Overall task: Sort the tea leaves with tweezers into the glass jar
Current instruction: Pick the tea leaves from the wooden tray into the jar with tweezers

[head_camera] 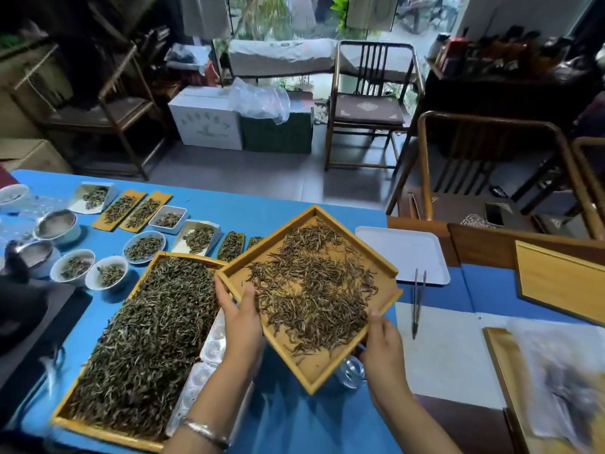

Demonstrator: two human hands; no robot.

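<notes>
Both hands hold a square wooden tray (322,368) of brownish tea leaves (311,290), lifted and turned cornerwise over the blue table. My left hand (240,319) grips its left edge, thumb inside the rim. My right hand (383,342) grips the lower right edge. A glass jar (352,371) shows partly under the tray's lower corner, beside my right hand. The metal tweezers (417,301) lie untouched on the table to the right of the tray. A larger wooden tray (140,283) filled with darker tea leaves rests on the left.
Several small bowls (73,267) and narrow dishes (134,208) of tea samples line the table's far left. A white plastic tray (406,253) sits behind the tweezers. A clear moulded plastic tray (212,348) lies under my left forearm. Wooden trays (559,283) and chairs (370,106) stand to the right.
</notes>
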